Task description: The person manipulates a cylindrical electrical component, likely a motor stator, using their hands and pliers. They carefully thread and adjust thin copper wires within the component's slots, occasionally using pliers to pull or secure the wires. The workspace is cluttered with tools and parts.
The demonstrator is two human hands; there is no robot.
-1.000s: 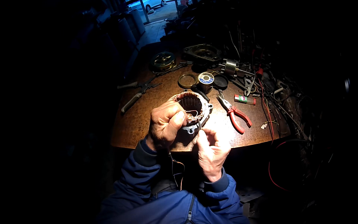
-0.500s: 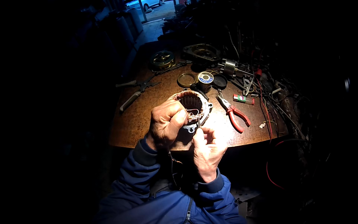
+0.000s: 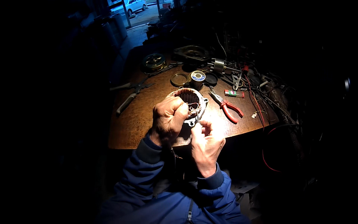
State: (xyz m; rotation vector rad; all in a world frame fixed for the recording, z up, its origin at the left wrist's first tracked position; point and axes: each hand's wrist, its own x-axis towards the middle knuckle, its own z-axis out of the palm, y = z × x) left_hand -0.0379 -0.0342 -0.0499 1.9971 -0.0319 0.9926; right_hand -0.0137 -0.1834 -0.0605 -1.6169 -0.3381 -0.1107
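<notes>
A motor stator [image 3: 204, 101], a ring with copper windings and metal lugs, sits at the table's near edge. My left hand [image 3: 167, 119] is closed in a fist against its near left side. A bare copper wire [image 3: 193, 104] loops out beside the thumb; what else lies inside the fist is hidden. With fingertips pinched, my right hand [image 3: 207, 143] holds a thin dark rod-like tool [image 3: 198, 118] by its lower end. The tool's upper end meets the tangle of copper wires at the stator's near right rim; its kind cannot be made out.
Red-handled pliers [image 3: 228, 109] lie right of the stator, near a red tube [image 3: 234, 93]. Behind it are a solder spool [image 3: 198, 76] and a round tin [image 3: 179, 79]. Pale-handled pliers [image 3: 128, 101] rest at left. A rotor [image 3: 219, 65] and tangled wires [image 3: 270, 98] occupy the right side.
The view has shifted, so the table's things appear further left. Both hands keep their grips at the stator, and the thin tool stays against the wires.
</notes>
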